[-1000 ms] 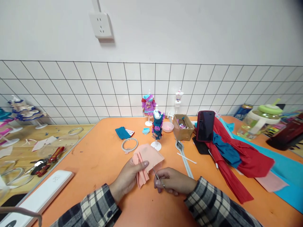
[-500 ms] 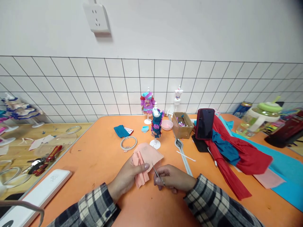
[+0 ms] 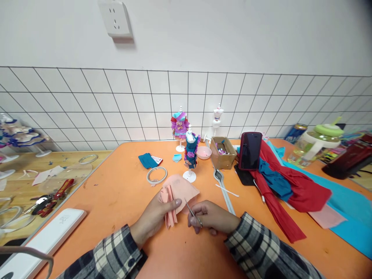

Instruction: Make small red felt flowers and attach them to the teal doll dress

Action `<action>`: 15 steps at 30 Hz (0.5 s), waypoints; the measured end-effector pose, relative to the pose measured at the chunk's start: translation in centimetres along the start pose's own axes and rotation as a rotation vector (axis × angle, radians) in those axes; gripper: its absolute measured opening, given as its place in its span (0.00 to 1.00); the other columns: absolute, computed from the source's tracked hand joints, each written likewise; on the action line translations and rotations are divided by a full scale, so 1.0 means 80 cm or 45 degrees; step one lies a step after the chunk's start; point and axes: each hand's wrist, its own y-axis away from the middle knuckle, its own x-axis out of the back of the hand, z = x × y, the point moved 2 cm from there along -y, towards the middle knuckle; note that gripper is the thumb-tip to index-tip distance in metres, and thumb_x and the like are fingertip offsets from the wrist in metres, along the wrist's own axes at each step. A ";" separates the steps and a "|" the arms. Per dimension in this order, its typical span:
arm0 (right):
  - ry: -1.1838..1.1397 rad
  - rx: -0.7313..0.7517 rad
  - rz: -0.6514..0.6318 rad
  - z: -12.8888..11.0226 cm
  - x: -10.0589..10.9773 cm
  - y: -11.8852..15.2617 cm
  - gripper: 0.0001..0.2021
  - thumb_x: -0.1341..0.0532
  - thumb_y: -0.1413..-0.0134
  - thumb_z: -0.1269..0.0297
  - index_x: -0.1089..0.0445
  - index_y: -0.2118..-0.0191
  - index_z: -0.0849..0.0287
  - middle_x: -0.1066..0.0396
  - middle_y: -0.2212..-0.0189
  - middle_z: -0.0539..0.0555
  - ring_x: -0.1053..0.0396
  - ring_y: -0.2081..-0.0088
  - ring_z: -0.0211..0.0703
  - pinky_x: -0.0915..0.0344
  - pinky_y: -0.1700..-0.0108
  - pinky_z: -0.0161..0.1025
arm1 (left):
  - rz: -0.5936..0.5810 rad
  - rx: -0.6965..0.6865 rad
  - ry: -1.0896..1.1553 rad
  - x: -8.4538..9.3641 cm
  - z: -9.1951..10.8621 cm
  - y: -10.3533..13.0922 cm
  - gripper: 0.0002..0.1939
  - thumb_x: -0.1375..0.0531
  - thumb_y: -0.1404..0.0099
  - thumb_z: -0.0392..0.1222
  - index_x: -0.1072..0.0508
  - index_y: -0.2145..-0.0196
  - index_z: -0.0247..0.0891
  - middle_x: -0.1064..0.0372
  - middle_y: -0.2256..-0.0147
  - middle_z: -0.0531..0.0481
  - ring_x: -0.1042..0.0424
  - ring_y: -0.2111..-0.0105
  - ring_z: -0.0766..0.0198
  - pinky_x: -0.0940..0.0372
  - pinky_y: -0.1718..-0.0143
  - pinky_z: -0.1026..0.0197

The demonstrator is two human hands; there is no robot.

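Folded peach fabric (image 3: 183, 186) is pinched in my left hand (image 3: 155, 215), its thumb lying on top of the pleated strips. A wider flap of the cloth spreads out past the fingers toward the back. My right hand (image 3: 213, 217) is closed on a pair of small metal scissors (image 3: 191, 211), with the finger loop near the fingertips. The blades point up and left, their tips at the right part of the cloth. Whether they cut into it I cannot tell. Just beyond the cloth stands a mini dress form (image 3: 191, 155) in dark teal and purple on a white base.
Behind are a doll form in a purple dress (image 3: 180, 126), a bare white form (image 3: 217, 116), a pink bowl (image 3: 204, 152) and a cardboard box (image 3: 223, 159). A tape roll (image 3: 157, 181) lies left. On the right are a phone (image 3: 250, 151), red fabric (image 3: 308, 190) and a jug (image 3: 316, 145).
The whole view has shifted slightly. The pleated strips in my left hand sit a little differently and look more gathered. The scissors keep nearly the same place beside the cloth.
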 end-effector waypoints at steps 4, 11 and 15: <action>-0.004 -0.002 -0.031 -0.004 -0.002 0.001 0.18 0.36 0.52 0.50 0.30 0.65 0.63 0.32 0.76 0.46 0.49 0.86 0.24 0.51 0.87 0.26 | -0.034 0.018 -0.001 -0.003 0.000 0.001 0.16 0.31 0.44 0.39 0.24 0.58 0.32 0.23 0.62 0.38 0.25 0.66 0.54 0.33 0.62 0.57; 0.058 -0.034 0.012 0.001 -0.002 -0.001 0.13 0.37 0.51 0.55 0.30 0.67 0.61 0.34 0.79 0.45 0.49 0.85 0.26 0.52 0.86 0.26 | 0.004 -0.016 -0.010 -0.004 0.003 0.000 0.14 0.31 0.45 0.38 0.23 0.61 0.33 0.22 0.65 0.41 0.24 0.68 0.56 0.33 0.62 0.58; 0.038 -0.029 0.016 0.000 -0.003 0.000 0.15 0.37 0.51 0.53 0.29 0.65 0.62 0.32 0.77 0.47 0.45 0.83 0.28 0.49 0.86 0.26 | -0.043 -0.034 -0.037 -0.006 0.004 0.001 0.13 0.32 0.44 0.39 0.24 0.61 0.33 0.22 0.65 0.41 0.25 0.68 0.55 0.33 0.62 0.58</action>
